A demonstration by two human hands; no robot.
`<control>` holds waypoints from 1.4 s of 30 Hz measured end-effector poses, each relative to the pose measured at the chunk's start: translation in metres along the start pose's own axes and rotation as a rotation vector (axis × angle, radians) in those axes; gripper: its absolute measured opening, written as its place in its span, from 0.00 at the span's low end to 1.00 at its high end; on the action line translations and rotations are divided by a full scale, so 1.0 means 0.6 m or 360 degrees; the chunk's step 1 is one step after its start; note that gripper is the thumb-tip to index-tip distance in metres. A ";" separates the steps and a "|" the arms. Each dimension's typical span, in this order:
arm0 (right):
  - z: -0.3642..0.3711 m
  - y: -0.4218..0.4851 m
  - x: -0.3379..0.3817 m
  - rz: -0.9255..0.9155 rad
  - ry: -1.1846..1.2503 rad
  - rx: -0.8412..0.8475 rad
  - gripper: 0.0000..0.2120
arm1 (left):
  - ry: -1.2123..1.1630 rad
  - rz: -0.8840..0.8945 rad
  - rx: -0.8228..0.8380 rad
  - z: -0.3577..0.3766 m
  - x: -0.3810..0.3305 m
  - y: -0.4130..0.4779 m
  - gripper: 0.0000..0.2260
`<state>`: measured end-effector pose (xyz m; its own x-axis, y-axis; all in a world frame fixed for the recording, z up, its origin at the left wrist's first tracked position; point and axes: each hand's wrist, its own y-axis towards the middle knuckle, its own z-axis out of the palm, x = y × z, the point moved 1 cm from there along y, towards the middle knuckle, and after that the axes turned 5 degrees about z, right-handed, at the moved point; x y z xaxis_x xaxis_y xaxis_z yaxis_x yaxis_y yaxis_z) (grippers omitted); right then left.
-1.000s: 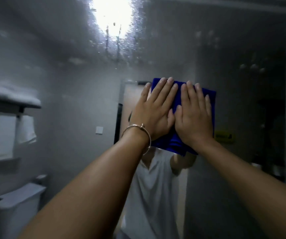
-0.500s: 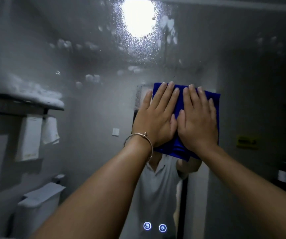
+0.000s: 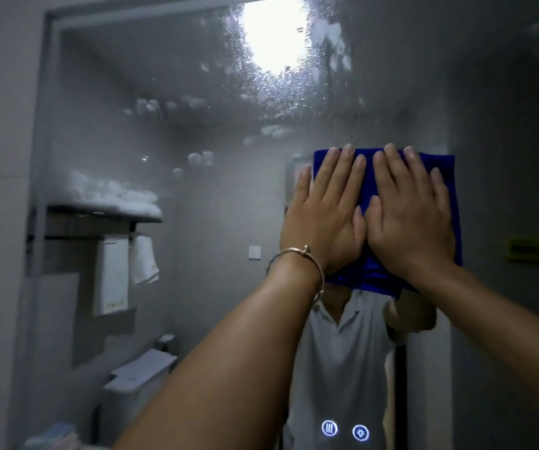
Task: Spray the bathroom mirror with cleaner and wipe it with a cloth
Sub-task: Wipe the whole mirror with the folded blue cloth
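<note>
Centre-right of frame: left hand [image 3: 323,216] and right hand [image 3: 411,219], fingers straight, flat side by side, pressing blue cloth [image 3: 443,190] against bathroom mirror [image 3: 196,131]; foam droplets [image 3: 271,99] upper centre.

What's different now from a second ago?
The left hand and right hand seem to have slid the blue cloth slightly leftward across the mirror, and the view swung left too. Nothing taken up or let go: both palms stay flat on the cloth; foam remains higher up.
</note>
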<state>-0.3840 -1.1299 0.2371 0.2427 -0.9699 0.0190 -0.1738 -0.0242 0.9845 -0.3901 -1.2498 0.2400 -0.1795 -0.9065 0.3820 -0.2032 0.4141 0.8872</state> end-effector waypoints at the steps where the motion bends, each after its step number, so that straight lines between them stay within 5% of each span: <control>1: -0.001 0.000 0.002 0.0006 -0.0008 -0.0004 0.29 | 0.0007 0.0012 -0.0010 0.000 0.001 0.001 0.28; 7: 0.013 -0.001 0.067 0.0075 -0.0047 -0.0004 0.29 | 0.0082 0.0081 -0.0056 0.004 0.058 -0.023 0.27; 24: 0.170 0.035 0.548 -0.0250 -0.0109 0.0075 0.31 | 0.0194 -0.0181 0.0019 -0.014 0.531 -0.245 0.29; 42: 0.201 0.046 0.657 -0.0302 -0.0233 0.0073 0.31 | 0.0061 -0.0070 -0.0045 -0.021 0.654 -0.284 0.30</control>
<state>-0.4085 -1.5421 0.2505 0.1349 -0.9716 -0.1944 -0.1821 -0.2171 0.9590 -0.4140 -1.6771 0.2419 -0.1339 -0.9264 0.3518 -0.1827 0.3720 0.9101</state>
